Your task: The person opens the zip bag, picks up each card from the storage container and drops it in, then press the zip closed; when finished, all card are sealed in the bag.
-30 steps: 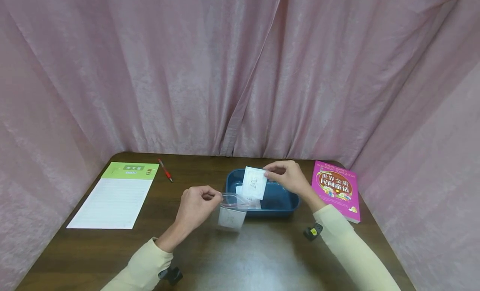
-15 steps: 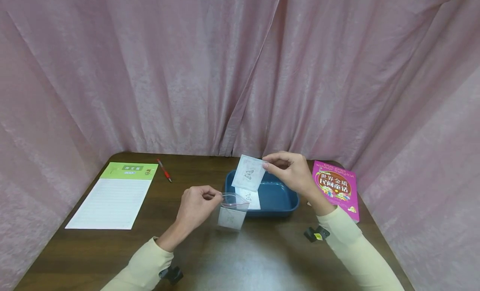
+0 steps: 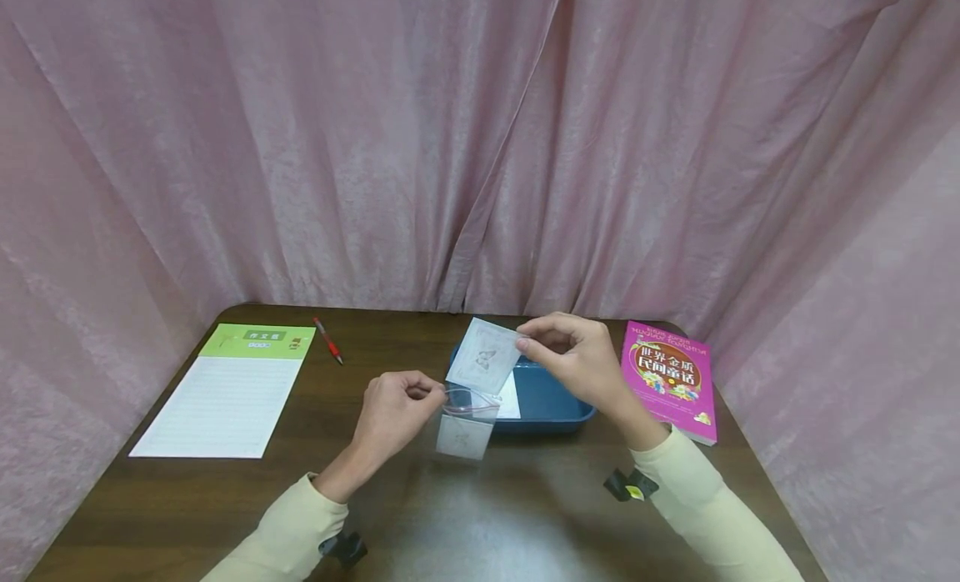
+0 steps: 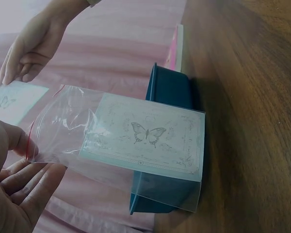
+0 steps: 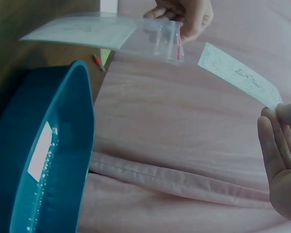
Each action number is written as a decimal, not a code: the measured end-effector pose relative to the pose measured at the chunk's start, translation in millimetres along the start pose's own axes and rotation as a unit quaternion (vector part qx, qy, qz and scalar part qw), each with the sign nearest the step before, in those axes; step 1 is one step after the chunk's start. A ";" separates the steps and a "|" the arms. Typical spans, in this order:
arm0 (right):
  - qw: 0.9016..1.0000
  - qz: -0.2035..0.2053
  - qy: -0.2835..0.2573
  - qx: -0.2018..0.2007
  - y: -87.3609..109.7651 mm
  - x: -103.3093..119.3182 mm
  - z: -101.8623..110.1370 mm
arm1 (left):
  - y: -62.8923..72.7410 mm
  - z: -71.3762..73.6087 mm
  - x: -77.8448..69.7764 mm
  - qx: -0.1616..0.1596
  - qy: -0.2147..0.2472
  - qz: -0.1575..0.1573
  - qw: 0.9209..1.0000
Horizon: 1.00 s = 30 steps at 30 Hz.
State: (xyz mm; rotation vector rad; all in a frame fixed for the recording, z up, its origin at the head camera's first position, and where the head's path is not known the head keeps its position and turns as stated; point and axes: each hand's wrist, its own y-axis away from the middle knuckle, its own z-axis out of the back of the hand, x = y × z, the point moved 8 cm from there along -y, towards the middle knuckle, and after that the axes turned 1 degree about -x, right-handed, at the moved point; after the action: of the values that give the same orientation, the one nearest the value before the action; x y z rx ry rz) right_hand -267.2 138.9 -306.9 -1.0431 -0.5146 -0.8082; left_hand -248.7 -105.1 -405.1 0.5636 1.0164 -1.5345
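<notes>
My left hand (image 3: 397, 411) pinches the top edge of a clear zip bag (image 4: 63, 124) with a red seal line, its mouth parted. A white card (image 4: 145, 136) printed with a butterfly lies inside the bag's lower part. Between thumb and fingertips, my right hand (image 3: 573, 357) holds a second butterfly card (image 3: 483, 355) by its corner. That card hangs tilted above the bag's mouth, overlapping it in the head view; the right wrist view shows a small gap between them. Behind both is a blue plastic box (image 3: 551, 398) with another white card (image 5: 40, 153) lying in it.
A pink book (image 3: 670, 382) lies right of the box. On the left are a green-topped writing pad (image 3: 225, 398) and a red pen (image 3: 329, 343). Pink curtains (image 3: 360, 148) surround the wooden table (image 3: 405, 515) at its back and sides.
My right hand lifted the card up from over the box, then brought it left and down toward the bag's mouth. The left hand and bag have stayed nearly still.
</notes>
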 end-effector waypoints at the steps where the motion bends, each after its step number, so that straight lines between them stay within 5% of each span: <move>1: 1.000 -0.004 0.000 -0.001 0.8 -0.6 -1.0 | 0.0 -0.3 0.2 0.001 0.000 0.001 1.000; 11: 1.000 -0.004 0.003 0.006 9.9 25.7 -6.1 | 0.4 -1.2 -1.4 0.000 0.000 -0.003 1.000; 30: 0.999 0.035 0.010 0.006 17.0 27.8 -11.3 | 1.2 -0.2 -5.0 -0.002 0.000 -0.009 1.000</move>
State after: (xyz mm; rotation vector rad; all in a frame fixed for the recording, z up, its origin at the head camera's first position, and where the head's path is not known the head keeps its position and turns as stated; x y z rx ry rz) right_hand -236.7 123.8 -301.3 -1.0355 -0.4627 -0.7529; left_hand -246.5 -102.2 -401.5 0.5521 1.0264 -1.5467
